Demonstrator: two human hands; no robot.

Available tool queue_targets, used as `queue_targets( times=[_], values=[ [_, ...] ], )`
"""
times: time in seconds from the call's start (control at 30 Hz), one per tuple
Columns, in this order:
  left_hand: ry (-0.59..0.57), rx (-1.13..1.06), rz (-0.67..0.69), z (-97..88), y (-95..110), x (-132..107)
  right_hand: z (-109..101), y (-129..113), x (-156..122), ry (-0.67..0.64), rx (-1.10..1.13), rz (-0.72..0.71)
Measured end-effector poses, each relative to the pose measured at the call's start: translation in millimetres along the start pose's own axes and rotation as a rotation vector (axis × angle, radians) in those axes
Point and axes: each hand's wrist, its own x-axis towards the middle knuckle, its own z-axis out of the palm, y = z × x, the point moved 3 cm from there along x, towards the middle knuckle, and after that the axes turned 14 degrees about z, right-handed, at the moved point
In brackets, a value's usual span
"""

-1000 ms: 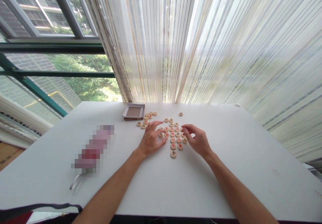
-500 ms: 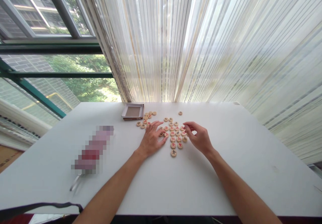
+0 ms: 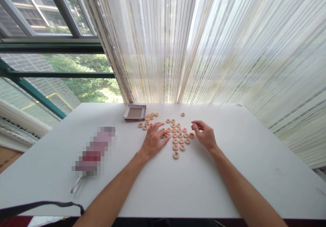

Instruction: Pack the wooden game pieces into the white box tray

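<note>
Round wooden Chinese chess pieces with red or black characters lie grouped in rows on the white table [image 3: 203, 186]. My left hand [image 3: 153, 139] rests over the left side of the group, its fingers spread. Its thumb and index finger are beside a red-marked piece [image 3: 168, 135]; whether they touch it I cannot tell. Some pieces are partly hidden under this hand. My right hand [image 3: 205, 135] is raised to the right of the group, fingers loosely curled, with nothing visible in them. Just below its fingertips lies a red-marked piece [image 3: 191, 135] at the row's right end.
A shallow open box [image 3: 134, 112] stands at the table's back left, beside several loose pieces [image 3: 152, 114]. One piece [image 3: 182, 114] lies alone farther back. A pixelated pinkish object [image 3: 94, 150] is on the left. Sheer curtains [image 3: 173, 50] hang behind the table.
My right hand has moved slightly right and away from the rows, and a red-marked piece now shows at the row's right end. My left hand has barely moved.
</note>
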Motion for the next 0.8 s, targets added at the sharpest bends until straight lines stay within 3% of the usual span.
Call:
queue_targets(
  times=[0.3,0.8],
  values=[
    [-0.006,-0.004,-0.005,1.8,-1.0,-0.8,0.0,25.7,15.9,0.065,0.045,0.125],
    [-0.019,0.018,-0.023,0.5,0.5,0.8,2.9,25.4,15.7,0.043,0.069,0.157]
  ],
)
